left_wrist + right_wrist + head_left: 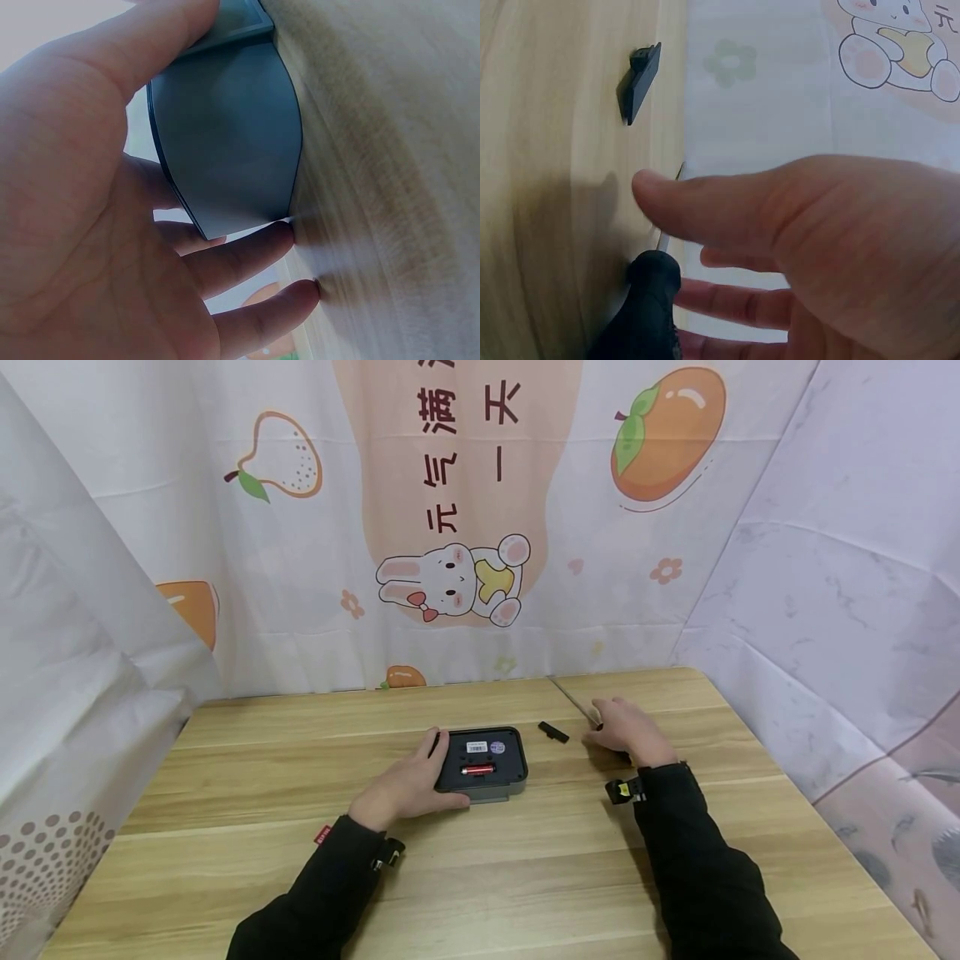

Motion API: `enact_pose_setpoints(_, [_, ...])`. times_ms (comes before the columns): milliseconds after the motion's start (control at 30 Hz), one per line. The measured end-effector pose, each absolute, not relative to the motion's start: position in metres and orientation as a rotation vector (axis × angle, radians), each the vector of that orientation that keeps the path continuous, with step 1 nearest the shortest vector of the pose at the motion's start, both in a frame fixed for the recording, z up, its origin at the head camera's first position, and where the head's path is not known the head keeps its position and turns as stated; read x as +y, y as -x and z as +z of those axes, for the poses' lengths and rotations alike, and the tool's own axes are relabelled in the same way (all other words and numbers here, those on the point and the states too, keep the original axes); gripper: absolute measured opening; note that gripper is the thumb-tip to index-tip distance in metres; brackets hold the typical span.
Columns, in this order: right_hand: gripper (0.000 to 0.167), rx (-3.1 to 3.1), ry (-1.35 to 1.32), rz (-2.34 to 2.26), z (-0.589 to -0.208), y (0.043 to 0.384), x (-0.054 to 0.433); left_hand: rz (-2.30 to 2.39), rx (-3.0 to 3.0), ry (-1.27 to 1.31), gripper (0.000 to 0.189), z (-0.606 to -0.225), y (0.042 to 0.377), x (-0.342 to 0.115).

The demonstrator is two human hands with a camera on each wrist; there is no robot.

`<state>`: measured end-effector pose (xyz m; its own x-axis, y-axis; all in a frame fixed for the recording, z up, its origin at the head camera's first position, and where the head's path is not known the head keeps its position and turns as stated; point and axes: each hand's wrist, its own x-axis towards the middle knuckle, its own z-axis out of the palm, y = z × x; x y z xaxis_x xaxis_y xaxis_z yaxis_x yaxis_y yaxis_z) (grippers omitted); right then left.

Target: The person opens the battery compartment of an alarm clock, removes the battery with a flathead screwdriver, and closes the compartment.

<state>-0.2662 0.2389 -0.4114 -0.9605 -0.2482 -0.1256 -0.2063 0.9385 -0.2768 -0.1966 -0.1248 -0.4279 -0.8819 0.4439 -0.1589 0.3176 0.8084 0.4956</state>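
A box-shaped device [491, 791] with a black back and grey sides lies on the table, its back facing up. My left hand [408, 783] grips its left end, with the thumb along the near side and fingers at the far side. A red battery [477, 769] sits in a recess in the back, below two stickers. My right hand [626, 731] is at a screwdriver [649, 300] with a black handle. In the right wrist view, the fingers reach beside the handle and the thumb extends above the metal shaft, apart from the handle. Part of the handle is hidden under the hand in the head view.
Between the device and my right hand lies a small black battery cover [553, 732]. The screwdriver's shaft points toward the table's back edge, where a printed curtain [300, 568] hangs. More curtain [847, 568] hangs on the right side of the wooden table [480, 885].
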Motion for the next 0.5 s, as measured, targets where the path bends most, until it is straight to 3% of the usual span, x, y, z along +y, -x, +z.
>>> enact_pose_setpoints(200, [0.024, 2.883, 0.312, -0.359, -0.4136, 0.268, 0.2393, 0.68, 2.727, -0.585, 0.113, -0.4274, 0.1967, -0.1243])
enact_pose_setpoints(500, [0.018, 2.841, 0.291, -0.401, -0.4134, 0.2686, 0.2424, 0.671, 2.736, -0.589, 0.113, -0.4262, 0.1962, -0.1235])
